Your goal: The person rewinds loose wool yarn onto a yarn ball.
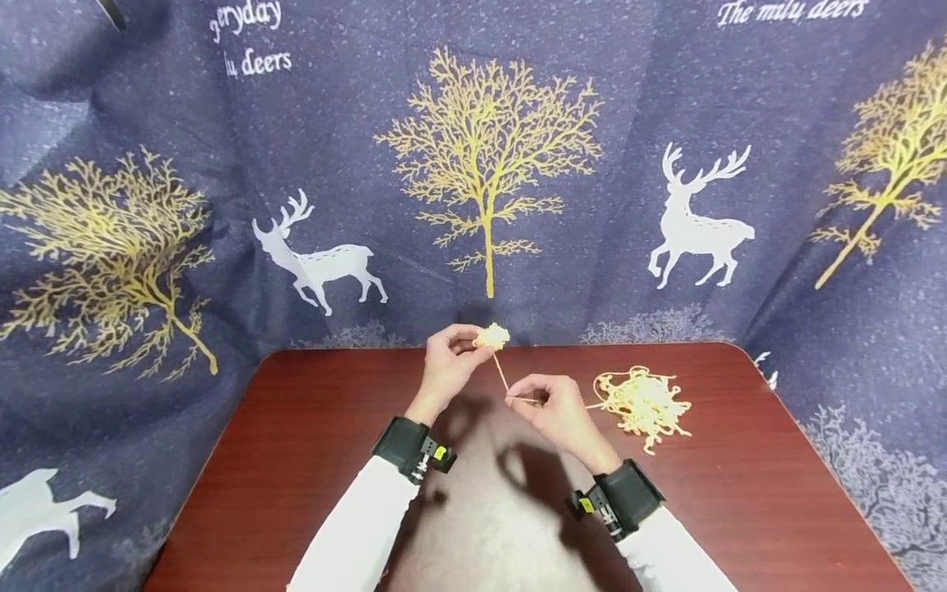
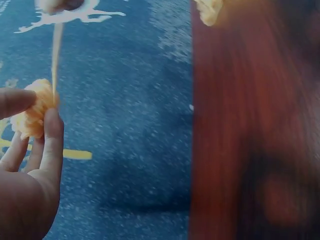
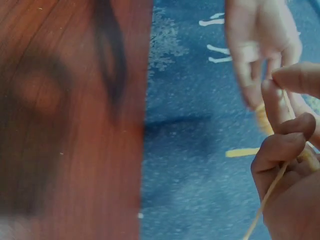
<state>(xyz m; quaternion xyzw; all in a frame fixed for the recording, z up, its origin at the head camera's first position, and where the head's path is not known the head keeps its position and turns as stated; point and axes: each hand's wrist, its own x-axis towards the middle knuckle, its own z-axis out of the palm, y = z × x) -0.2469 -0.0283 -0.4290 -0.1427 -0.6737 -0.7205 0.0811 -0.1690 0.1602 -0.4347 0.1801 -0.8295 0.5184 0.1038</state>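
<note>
Between its thumb and fingers my left hand holds a small ball of yellow yarn, raised over the far edge of the table. A taut strand runs from the ball down to my right hand, which pinches it between thumb and forefinger. In the right wrist view the yarn passes through the curled fingers and trails out below. In the left wrist view the wound ball sits at the fingertips, the strand stretching upward from it.
A loose, tangled heap of yellow yarn lies on the reddish-brown table, right of my right hand, joined to it by a strand. Behind the table's far edge hangs a dark blue cloth printed with deer and trees.
</note>
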